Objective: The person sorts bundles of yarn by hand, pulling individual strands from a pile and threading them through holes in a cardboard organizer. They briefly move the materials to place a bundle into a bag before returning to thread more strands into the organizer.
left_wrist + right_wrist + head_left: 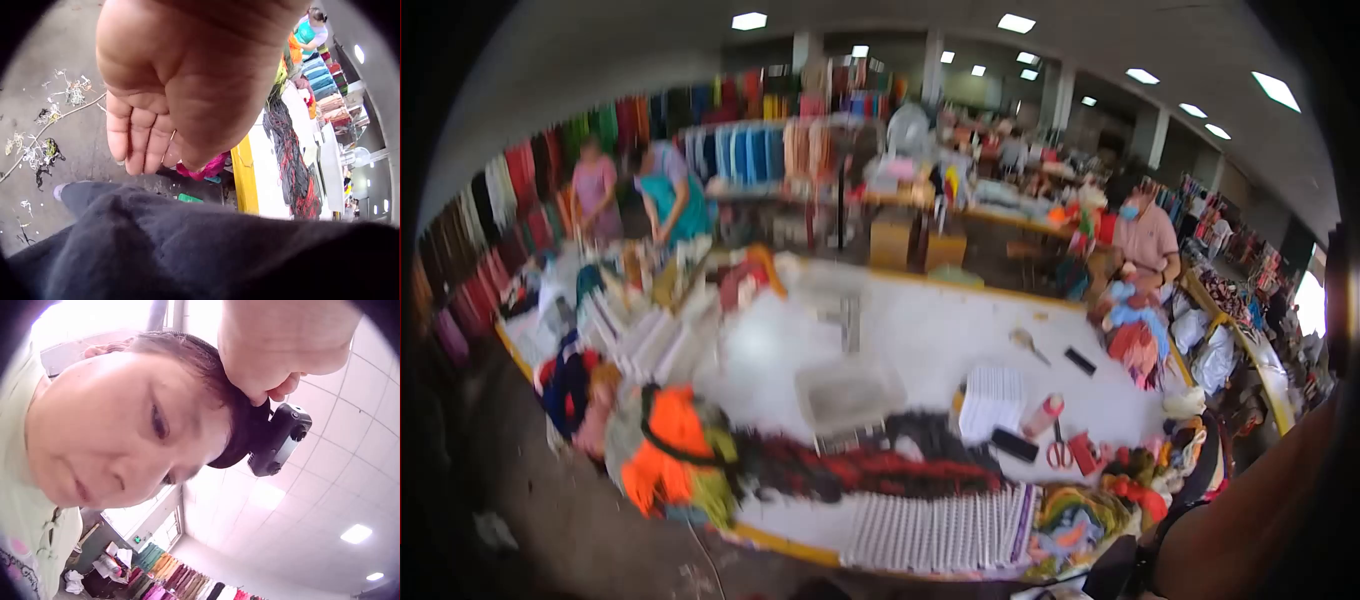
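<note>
Nearest the lens, holds left hand (181, 94) palm exposed, fingers side by side, empty; touches black headwear (240, 437) with right hand (281, 347) beside the mounted camera (275, 447), perhaps steadying it, grip impossible to tell. Has black-and-red yarn (830, 468) laid lengthwise along the tabletop (960, 315), likely against tangling.

Large indoor workroom under a pale ceiling (630, 50) dotted with bright rectangular lights (749, 21); from the right wrist, its grid of square tiles (337, 400) shows. Square pillars (932, 65) stand toward the back. Racks of hanging skeins (755, 150) in blue, peach, red and green line the far left side (the head view is blurred, so details soften). A round fan (908, 130) stands behind a broad white desk (940, 325) with a yellow edge. Windows (165, 528) break a pale wall (219, 547). Thread scraps (75, 90) litter the gray floor (44, 37).
</note>
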The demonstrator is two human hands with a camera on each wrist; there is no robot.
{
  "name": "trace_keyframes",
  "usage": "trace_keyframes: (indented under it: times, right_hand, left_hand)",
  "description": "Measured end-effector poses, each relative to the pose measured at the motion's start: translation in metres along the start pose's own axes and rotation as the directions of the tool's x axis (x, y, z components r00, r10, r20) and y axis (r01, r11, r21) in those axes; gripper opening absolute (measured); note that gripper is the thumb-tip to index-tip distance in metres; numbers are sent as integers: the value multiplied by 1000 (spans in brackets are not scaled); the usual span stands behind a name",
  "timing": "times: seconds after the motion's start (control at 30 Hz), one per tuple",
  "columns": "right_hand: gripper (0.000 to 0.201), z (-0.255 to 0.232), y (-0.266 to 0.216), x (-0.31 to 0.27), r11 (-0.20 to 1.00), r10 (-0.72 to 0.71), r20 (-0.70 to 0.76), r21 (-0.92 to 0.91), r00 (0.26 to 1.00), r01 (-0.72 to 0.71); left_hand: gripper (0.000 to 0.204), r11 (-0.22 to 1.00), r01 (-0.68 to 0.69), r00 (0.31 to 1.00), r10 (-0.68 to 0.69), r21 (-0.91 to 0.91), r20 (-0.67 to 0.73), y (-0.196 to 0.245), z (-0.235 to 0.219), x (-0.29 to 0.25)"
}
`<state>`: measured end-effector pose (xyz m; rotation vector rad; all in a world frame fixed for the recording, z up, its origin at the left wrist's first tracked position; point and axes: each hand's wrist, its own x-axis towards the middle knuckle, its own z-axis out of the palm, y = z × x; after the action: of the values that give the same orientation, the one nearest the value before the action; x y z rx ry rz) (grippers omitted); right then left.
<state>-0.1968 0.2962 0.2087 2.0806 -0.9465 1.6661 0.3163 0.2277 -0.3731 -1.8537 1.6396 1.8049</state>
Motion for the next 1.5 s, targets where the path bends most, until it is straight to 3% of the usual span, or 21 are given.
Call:
trace_keyframes:
  times: [0.03, 0.07, 0.1, 0.17, 0.37, 0.43, 0.47, 0.5, 0.57, 0.73, 0.8, 0.87, 0.97, 1.03, 1.17, 1.23, 1.3, 1.37, 1.43, 1.47, 1.5]
  right_hand:
    - [32, 2, 8, -1, 1000, -13, 20, 0, 1000, 13]
    - [32, 11, 15, -5, 999, -26, 28, 29, 999, 25]
    - [32, 16, 18, -7, 998, -32, 28, 54, 999, 31]
    - [33, 29, 22, -8, 996, -40, 30, 81, 999, 37]
    - [33, 82, 25, 5, 996, -19, 76, 91, 997, 12]
    - [33, 98, 23, 13, 998, -3, 88, 70, 996, -3]
    - [33, 106, 23, 19, 998, 14, 99, 57, 995, -19]
    - [33, 115, 25, 22, 999, 24, 105, 35, 994, -28]
    - [34, 135, 29, 17, 996, 89, 122, -20, 989, -88]
    - [35, 207, 63, -39, 854, 386, 155, -432, 909, -289]
    - [38, 218, 67, -72, 722, 623, 174, -503, 763, -475]
    - [32, 229, 66, -103, 641, 715, 164, -542, 679, -543]
    - [37, 239, 55, -138, 506, 845, 179, -574, 504, -644]
    - [37, 247, 46, -153, 547, 824, 205, -530, 529, -648]
    - [35, 248, 31, -174, 431, 902, 229, -545, 367, -719]
    - [32, 249, 25, -182, 447, 893, 236, -559, 383, -698]
    - [31, 249, 20, -184, 409, 910, 205, -576, 360, -707]
    - [30, 248, 16, -189, 401, 915, 222, -573, 336, -714]
    - [28, 244, 17, -195, 437, 898, 241, -574, 368, -692]
    - [28, 241, 18, -201, 416, 909, 240, -564, 340, -714]
    - [28, 238, 19, -204, 418, 908, 232, -562, 349, -714]
  left_hand:
    - [28, 795, -498, 867, 447, 346, 222, -58, 3, 61]
    - [32, 527, -527, 831, 484, 666, 275, -50, 12, 44]
    - [33, 983, 34, 983, -65, 178, 171, 3, 13, 6]
    - [35, 964, -199, 980, 196, 177, 35, 5, 10, -12]
    - [43, 942, 23, 995, -55, 333, 88, -8, -59, 9]
    - [43, 779, -213, 963, 268, 590, -5, -84, -84, 74]
    - [42, 679, -385, 911, 386, 626, 141, -72, -105, 84]
    - [36, 930, -137, 972, 193, 341, -137, 19, -115, 34]
    - [32, 858, -301, 884, 415, 416, -216, 99, -147, 17]
    - [18, 911, -410, 709, 349, 45, -613, 181, -234, 37]
    - [12, 877, -458, 375, 342, 149, -861, 191, -271, 57]
    - [17, 868, -438, 162, 333, 234, -929, 183, -315, 88]
    - [24, 922, -323, 171, 277, 212, -945, 202, -369, 102]
    - [27, 950, -153, 201, 301, 273, -932, 204, -393, 123]
    - [44, 979, 17, 481, 171, 204, -860, 233, -411, 118]
    - [49, 939, -46, 336, 336, 342, -880, 207, -420, 145]
    - [35, 929, -241, 336, 353, 283, -873, 221, -416, 127]
    - [32, 897, -87, 39, 439, 434, -898, 193, -425, 156]
    - [33, 858, -190, -139, 459, 478, -878, 194, -418, 152]
    - [33, 852, -198, -144, 463, 484, -874, 211, -410, 138]
    - [31, 761, -604, -13, 287, 236, -958, 225, -399, 122]
